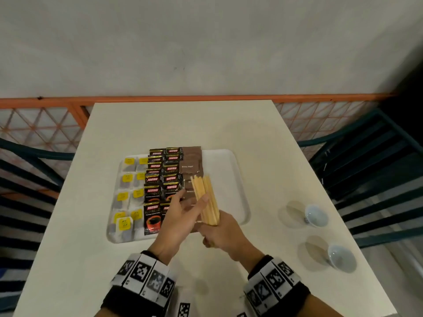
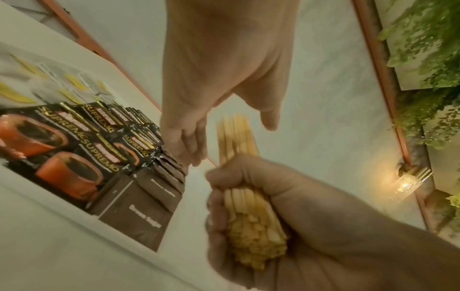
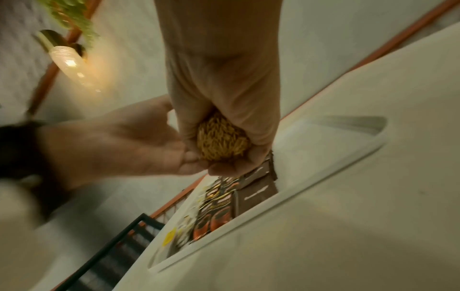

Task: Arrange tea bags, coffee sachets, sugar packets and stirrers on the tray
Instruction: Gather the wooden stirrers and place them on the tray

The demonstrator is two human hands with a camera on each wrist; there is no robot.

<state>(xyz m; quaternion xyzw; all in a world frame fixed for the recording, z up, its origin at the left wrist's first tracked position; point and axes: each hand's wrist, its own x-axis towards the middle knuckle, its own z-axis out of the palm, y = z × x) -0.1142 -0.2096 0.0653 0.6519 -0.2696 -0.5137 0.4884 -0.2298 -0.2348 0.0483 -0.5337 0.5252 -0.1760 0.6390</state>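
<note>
A white tray [image 1: 229, 161] lies on the table. It holds rows of yellow-tagged tea bags [image 1: 128, 179] at left, black coffee sachets [image 1: 160, 179] in the middle and brown sugar packets [image 1: 191, 161] beside them. The tray's right part is bare. My right hand [image 1: 219, 234] grips the lower end of a bundle of wooden stirrers [image 1: 203, 191] and holds it tilted above the tray's near edge. The bundle's cut ends [image 3: 222, 139] show inside that fist. My left hand [image 1: 192, 202] is open beside the bundle, its thumb [image 2: 270, 122] apart from the relaxed fingers, touching the sticks.
Two small pale bowls [image 1: 315, 215] [image 1: 342, 257] stand on the cream table [image 1: 160, 124] to the right of the tray. Dark slatted chairs [image 1: 370, 170] flank the table on both sides. An orange lattice railing [image 1: 45, 124] and a wall run behind it.
</note>
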